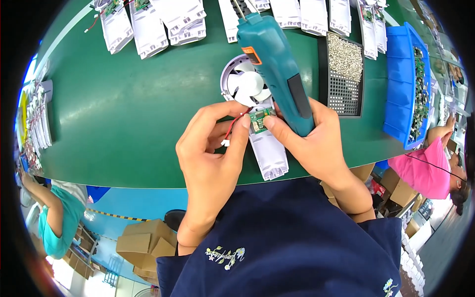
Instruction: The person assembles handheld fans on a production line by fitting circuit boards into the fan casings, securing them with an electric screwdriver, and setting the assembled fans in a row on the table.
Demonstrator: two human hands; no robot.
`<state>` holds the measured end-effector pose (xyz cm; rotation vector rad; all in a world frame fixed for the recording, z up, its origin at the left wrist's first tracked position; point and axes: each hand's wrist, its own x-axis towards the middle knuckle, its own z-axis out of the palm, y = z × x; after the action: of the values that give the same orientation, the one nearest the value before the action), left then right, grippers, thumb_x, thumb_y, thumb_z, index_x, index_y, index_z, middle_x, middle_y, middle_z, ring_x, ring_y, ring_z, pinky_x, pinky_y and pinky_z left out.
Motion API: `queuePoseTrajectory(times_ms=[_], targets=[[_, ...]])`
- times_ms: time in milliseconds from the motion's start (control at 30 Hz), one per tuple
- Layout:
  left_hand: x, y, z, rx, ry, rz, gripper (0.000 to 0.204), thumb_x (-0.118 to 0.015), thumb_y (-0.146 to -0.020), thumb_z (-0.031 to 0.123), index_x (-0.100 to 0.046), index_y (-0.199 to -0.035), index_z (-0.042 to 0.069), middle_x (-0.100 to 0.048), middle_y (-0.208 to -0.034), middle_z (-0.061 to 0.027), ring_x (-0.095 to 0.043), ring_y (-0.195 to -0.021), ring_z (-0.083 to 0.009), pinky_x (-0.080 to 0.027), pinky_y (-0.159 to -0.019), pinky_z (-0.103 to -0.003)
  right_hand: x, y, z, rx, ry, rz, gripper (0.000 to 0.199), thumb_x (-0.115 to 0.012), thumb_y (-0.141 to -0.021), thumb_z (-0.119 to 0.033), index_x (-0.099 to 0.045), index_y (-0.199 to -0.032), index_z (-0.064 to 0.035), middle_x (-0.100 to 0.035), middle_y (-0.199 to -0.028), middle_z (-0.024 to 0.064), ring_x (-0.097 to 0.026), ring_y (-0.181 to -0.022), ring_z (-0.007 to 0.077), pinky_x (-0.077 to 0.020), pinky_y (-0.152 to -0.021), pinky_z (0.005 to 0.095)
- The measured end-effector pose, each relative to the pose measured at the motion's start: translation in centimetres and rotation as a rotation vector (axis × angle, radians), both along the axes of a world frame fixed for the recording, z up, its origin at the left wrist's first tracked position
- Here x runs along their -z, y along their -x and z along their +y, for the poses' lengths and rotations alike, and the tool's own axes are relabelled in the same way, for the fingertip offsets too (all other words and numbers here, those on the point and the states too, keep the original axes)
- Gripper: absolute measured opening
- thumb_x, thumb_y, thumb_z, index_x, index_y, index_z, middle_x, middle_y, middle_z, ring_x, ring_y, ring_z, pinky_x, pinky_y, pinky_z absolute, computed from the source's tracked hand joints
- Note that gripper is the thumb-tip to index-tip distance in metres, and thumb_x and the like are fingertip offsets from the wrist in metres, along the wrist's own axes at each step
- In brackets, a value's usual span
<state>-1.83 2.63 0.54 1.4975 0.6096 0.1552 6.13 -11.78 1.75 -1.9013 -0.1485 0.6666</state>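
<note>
A green surface [123, 109], its far side cut off by the frame. On it lies a white fan housing [268, 153], partly hidden by hands and a teal power tool [277, 69]. The right hand's [316, 141] grip closes round the tool, fingers mostly hidden, thumb on the circuit board [258, 122] atop the housing. The left hand's [210, 146] thumb touches the board's edge; whether its grip pinches the red-and-black wires [230, 130], I cannot tell.

Green circuit board [259, 122], teal tool [271, 58]
</note>
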Motion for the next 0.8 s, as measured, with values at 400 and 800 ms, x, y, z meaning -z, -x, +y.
queuePoseTrajectory(times_ms=[400, 800], targets=[[0.17, -0.05, -0.27, 0.004, -0.121, -0.057, 0.015, -0.064, -0.086, -0.010, -0.065, -0.099, -0.004, -0.061, -0.105, -0.0090, -0.063, -0.083, -0.0088, -0.051, -0.067, -0.020, -0.09, 0.35, 0.35, 0.051, -0.028, 0.062, 0.019, -0.073, -0.084, -0.011, -0.065, -0.093, 0.0030, -0.064, -0.072, 0.0031, -0.052, -0.066, 0.0036, -0.0463, -0.058, 0.0248], [-0.11, 0.17, -0.32, 0.109, -0.141, -0.034, 0.023, -0.066, -0.084, -0.010, -0.067, -0.105, -0.002, -0.059, -0.103, -0.0072, -0.058, -0.076, -0.0070, -0.049, -0.065, -0.019, 0.67, 0.48, 0.12, 0.071, -0.011, -0.004, 0.022, -0.074, -0.082, -0.012, -0.064, -0.093, 0.0040, -0.066, -0.070, 0.0113, -0.061, -0.062, 0.0104, -0.0492, -0.057, 0.0298]])
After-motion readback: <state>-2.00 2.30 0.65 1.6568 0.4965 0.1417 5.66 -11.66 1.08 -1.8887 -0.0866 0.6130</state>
